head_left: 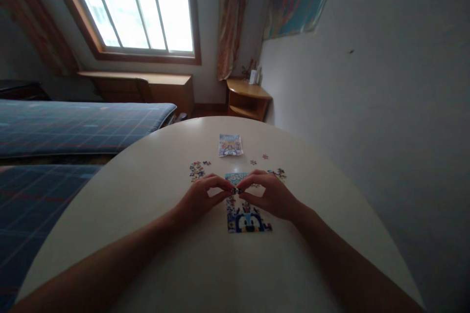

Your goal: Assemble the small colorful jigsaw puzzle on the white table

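A partly joined jigsaw puzzle [246,219] with a blue cartoon figure lies flat on the round white table [154,190]. My left hand [203,196] and my right hand [270,194] meet just above its middle. Both pinch small puzzle pieces [237,190] between thumb and fingertips, where the two hands touch. A heap of loose pieces [197,169] lies left of the puzzle, close to my left hand. A smaller heap [279,173] lies to the right, behind my right hand.
A small printed picture card [230,145] lies farther back on the table, with two stray pieces [258,159] beside it. A bed with a blue plaid cover [73,124] stands to the left. A wooden corner shelf [247,98] sits by the wall.
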`<state>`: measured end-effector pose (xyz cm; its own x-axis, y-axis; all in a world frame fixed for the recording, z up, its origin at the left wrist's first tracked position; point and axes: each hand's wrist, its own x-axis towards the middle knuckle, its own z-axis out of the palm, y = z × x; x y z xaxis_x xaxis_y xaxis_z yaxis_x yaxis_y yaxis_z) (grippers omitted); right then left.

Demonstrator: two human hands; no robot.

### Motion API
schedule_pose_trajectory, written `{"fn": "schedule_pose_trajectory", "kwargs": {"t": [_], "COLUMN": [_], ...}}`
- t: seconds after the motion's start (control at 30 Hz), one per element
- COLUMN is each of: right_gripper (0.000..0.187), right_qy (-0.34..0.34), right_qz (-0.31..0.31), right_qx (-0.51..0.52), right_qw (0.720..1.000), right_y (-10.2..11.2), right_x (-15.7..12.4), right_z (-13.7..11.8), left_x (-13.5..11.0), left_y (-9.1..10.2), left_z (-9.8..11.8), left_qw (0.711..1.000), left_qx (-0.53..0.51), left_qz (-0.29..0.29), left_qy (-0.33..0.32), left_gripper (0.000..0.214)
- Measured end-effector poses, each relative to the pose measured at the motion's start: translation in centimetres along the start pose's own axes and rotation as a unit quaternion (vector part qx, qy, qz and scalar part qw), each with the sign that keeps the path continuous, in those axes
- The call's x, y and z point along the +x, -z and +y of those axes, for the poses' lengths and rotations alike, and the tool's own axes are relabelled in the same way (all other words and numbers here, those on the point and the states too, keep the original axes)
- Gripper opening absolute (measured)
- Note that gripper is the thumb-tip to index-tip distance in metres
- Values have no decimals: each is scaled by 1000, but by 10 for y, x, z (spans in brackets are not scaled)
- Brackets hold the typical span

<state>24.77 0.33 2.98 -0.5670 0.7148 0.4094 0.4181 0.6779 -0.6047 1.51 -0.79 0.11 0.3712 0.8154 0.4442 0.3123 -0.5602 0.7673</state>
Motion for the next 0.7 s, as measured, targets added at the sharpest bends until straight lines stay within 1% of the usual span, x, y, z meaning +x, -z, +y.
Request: {"fn": "schedule_pose_trajectory", "kwargs": {"t": [0.1, 0.43, 0.7], "right_gripper": [14, 15, 14], "right_qy": [2, 5, 4], "right_qz": [3, 0, -1], "right_qx": [-1, 6, 2], "right_qw": [1000, 1000, 1000], "right_y": [1, 1, 0], "right_x": [0, 0, 1], "right_z": [-1, -2, -2], "left_x": [0, 0, -1], "left_y": [0, 1, 2], "left_z": [-1, -1, -2], "left_qw": [1000, 1000, 1000], "left_qx": [0, -10, 0], "left_qz": [3, 3, -5], "left_qy": [4, -13, -10], "left_gripper": [15, 9, 9]}}
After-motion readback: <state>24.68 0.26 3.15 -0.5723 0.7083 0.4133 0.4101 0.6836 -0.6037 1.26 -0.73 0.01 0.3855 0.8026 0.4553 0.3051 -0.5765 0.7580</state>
